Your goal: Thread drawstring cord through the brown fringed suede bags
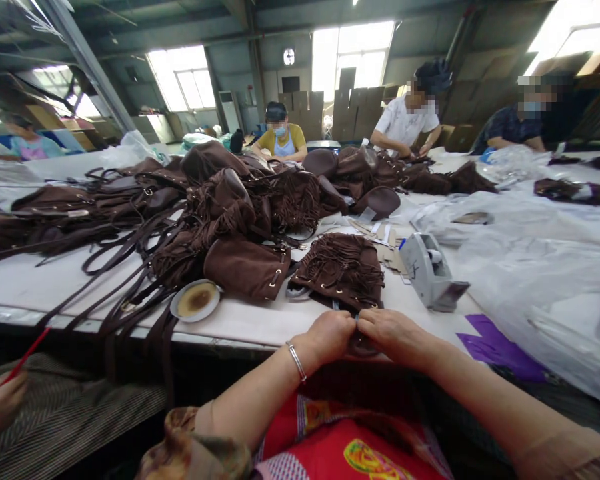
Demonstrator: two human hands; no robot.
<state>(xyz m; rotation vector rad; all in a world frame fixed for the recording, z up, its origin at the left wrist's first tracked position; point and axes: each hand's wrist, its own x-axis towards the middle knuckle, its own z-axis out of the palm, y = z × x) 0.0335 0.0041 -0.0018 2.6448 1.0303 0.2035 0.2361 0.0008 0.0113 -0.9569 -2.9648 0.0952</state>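
Observation:
A dark brown fringed bag (pixel 337 267) with metal eyelets lies on the table right in front of me. At its near end my left hand (pixel 334 337) and my right hand (pixel 387 333) meet, fingers closed. Both seem to pinch a part of that bag or its strap; the exact piece is hidden by my fingers. A silver bracelet is on my left wrist. Another brown bag (pixel 250 267), with a plain side and eyelets, lies just left of the fringed one.
A large heap of brown bags (pixel 220 187) with trailing straps fills the left. Near the edge stands a shallow bowl (pixel 196 300) with brownish contents. On the right are a grey tape dispenser (pixel 430 270), clear plastic bags (pixel 540 267) and purple material (pixel 500 347). Co-workers sit around; one hand (pixel 3 400) holds a red tool.

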